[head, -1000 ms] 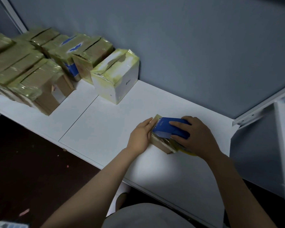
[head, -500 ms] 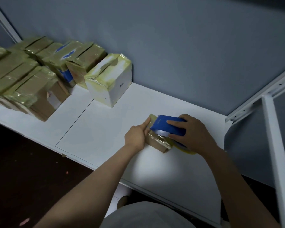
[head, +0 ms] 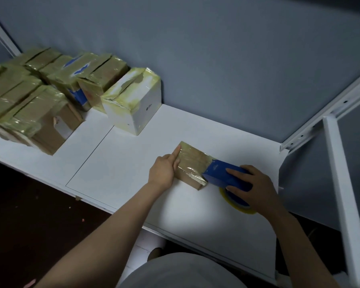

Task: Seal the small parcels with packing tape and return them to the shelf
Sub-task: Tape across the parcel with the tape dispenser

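Now past the lid, the blue tape dispenser (head: 220, 173) sits at the right end of the small parcel (head: 193, 161), having been drawn across its top a moment ago and leaving a glossy strip behind. The right hand (head: 252, 188) has its grip curled over the dispenser. The left hand (head: 162, 171) holds nothing and presses a straight forefinger along the parcel's left edge. The parcel lies flat on the shelf (head: 123, 163). Cutting the tape looks to be next.
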